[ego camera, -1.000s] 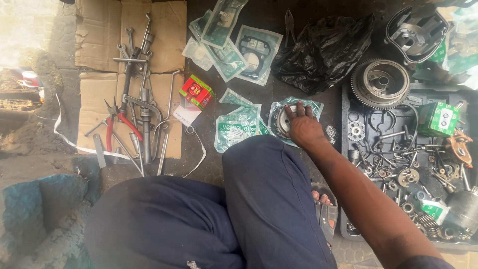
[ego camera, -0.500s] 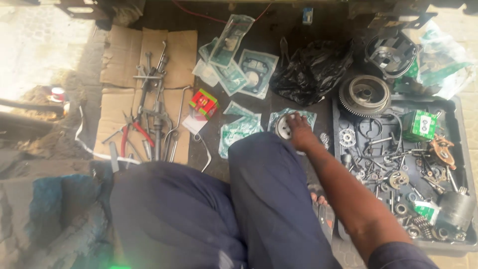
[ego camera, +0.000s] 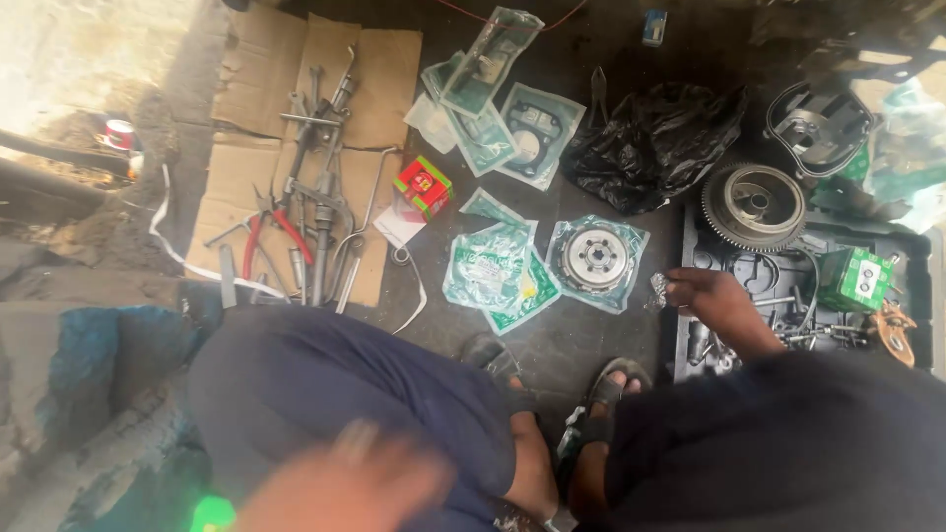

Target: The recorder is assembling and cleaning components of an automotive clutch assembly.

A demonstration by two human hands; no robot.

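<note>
A: Packages first?

B: Round metal clutch plate (ego camera: 593, 258) sealed in a clear plastic bag with green print, flat on the dark ground, just left of the right hand's fingertips. Two more green-printed bags (ego camera: 498, 271) overlapping further left. Gasket packs (ego camera: 517, 133), flat and clear-green, well above. Small red-and-green box (ego camera: 423, 186) up-left, beside the cardboard. Green cube-shaped box (ego camera: 855, 278) in the tray, right of the knuckles.

A: Right hand (ego camera: 714, 300)?

B: At the left rim of the black plastic tray (ego camera: 916, 286), fingers curled in toward a small crinkled silvery piece (ego camera: 656, 291), touching or pinching it; too small to tell which.

A: Left hand (ego camera: 345, 483)?

B: Motion-blurred over the lap at bottom. Finger state: cannot tell. Nothing seen in it.

A: Materials, shapes?

B: Toothed steel gear wheel (ego camera: 754, 205) above the right fingers, at the tray's top edge. Crumpled glossy black plastic bag (ego camera: 655, 143) up-left of that. Tray full of small greasy bolts and parts. Flattened brown cardboard (ego camera: 296, 148) far left, with wrenches (ego camera: 320, 212) and red-handled pliers (ego camera: 268, 229) laid out on it.

A: Anything in the way?

B: Dark-trousered knees and sandalled feet (ego camera: 616, 379) just below the fingers; right sleeve covering the tray's lower part.
</note>
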